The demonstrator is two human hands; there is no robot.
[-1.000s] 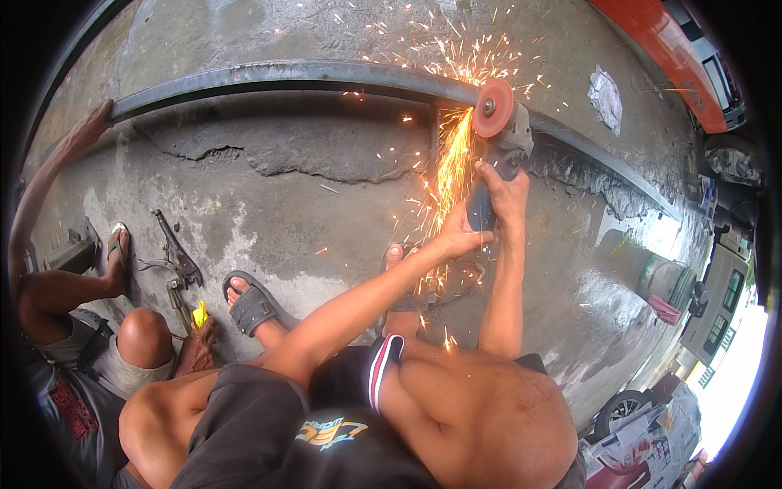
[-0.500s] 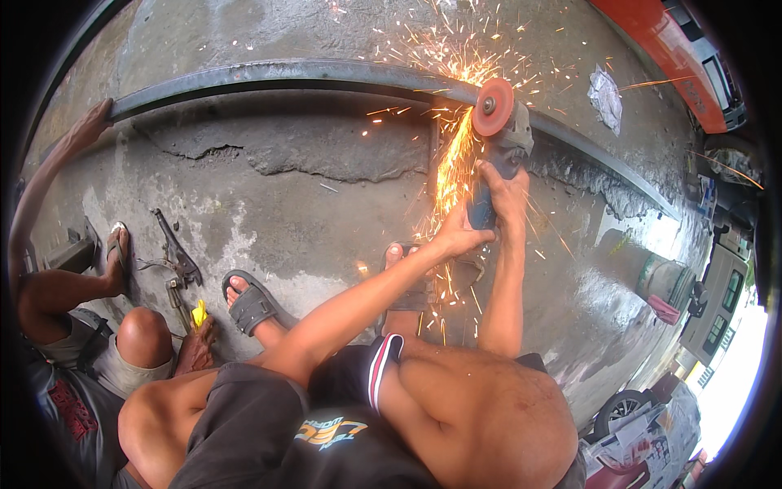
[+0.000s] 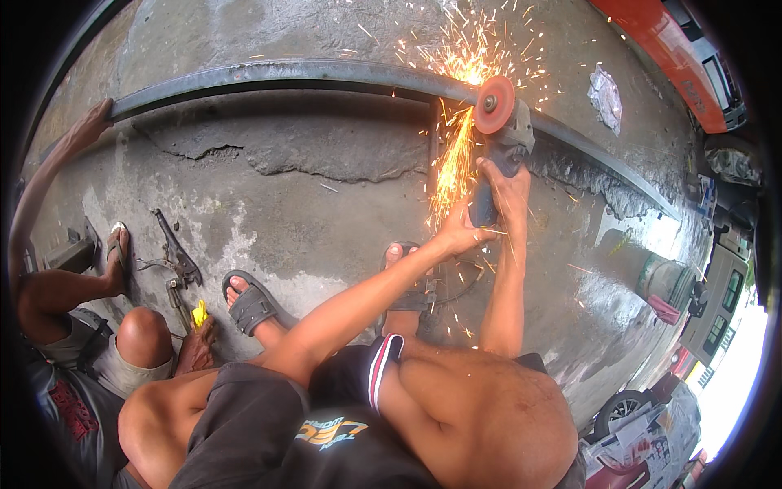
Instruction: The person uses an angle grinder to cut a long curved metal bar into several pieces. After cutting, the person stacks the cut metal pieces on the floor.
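Both my hands grip an angle grinder [image 3: 510, 155] with a dark blue body. My right hand [image 3: 509, 191] wraps round it just behind the metal head, and my left hand [image 3: 461, 231] closes on its rear end. The red cutting disc [image 3: 494, 104] bites into a long grey metal bar [image 3: 285, 72] that lies across the view. Bright orange sparks [image 3: 456, 163] spray from the contact, some upward and a dense stream down toward my foot. Glare hides the exact cut.
A co-worker's hand [image 3: 88, 126] rests on the bar's left end; their other hand [image 3: 195, 346] is by a yellow object [image 3: 199, 314]. A metal clamp-like tool [image 3: 177, 248] lies on the cracked concrete. My sandalled feet [image 3: 248, 303] are below the sparks. Crumpled paper [image 3: 604, 98] lies at upper right.
The grinder and both hands stay almost in place, the disc a touch lower. The spark spray has changed shape, with fewer sparks reaching the ground by my foot.
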